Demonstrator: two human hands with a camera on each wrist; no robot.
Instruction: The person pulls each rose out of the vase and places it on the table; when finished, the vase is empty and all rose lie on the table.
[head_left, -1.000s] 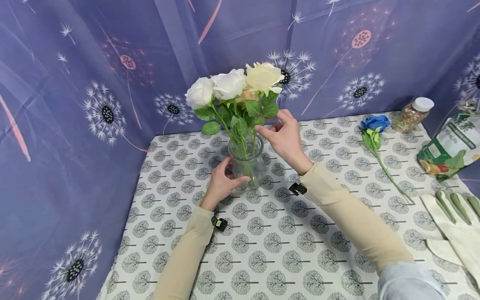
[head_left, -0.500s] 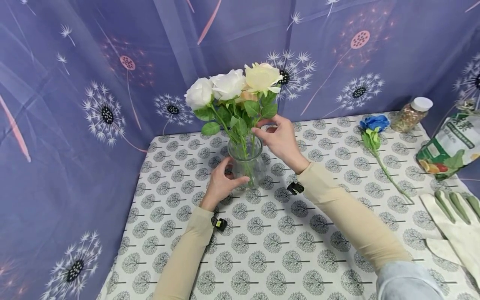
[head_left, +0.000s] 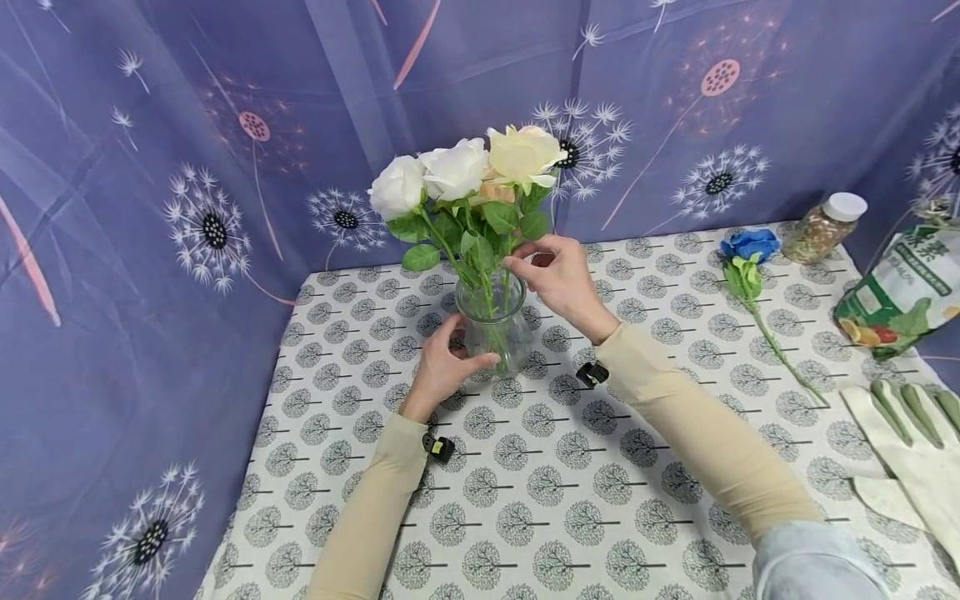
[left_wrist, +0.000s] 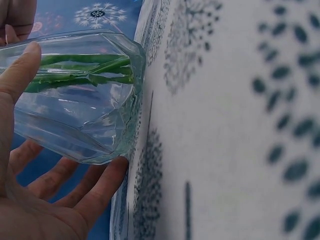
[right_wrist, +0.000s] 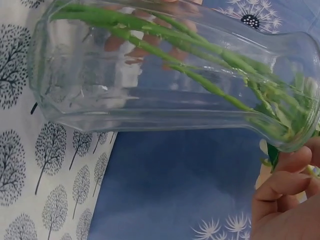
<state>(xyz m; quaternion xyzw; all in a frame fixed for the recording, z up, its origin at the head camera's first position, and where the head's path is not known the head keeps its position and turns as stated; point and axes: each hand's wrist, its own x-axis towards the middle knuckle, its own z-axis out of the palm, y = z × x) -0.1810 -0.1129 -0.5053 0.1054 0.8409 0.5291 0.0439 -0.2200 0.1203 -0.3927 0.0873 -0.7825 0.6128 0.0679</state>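
A clear glass vase (head_left: 497, 333) stands upright on the tablecloth, holding several rose stems (right_wrist: 175, 57). Two white roses (head_left: 453, 169), a pale yellow rose (head_left: 525, 157) and a partly hidden peach one (head_left: 495, 193) rise above it. My left hand (head_left: 441, 367) holds the vase low down, thumb in front and fingers around the far side; the left wrist view has the fingertips (left_wrist: 117, 167) against the glass near its base. Just above the rim, my right hand (head_left: 564, 282) pinches a rose stem between thumb and forefinger, its fingertips partly behind leaves.
To the right, a blue rose (head_left: 750, 246) lies on the patterned tablecloth (head_left: 540, 500). Beyond it are a white-lidded jar (head_left: 823, 229), a green and white pouch (head_left: 900, 292) and a pair of pale gloves (head_left: 907, 467). A purple dandelion-print curtain (head_left: 225, 100) hangs behind.
My right hand has moved slightly left and down to the stems above the vase rim, then stayed nearly still. The yellow rose has shifted slightly; the left hand and vase have kept their place.
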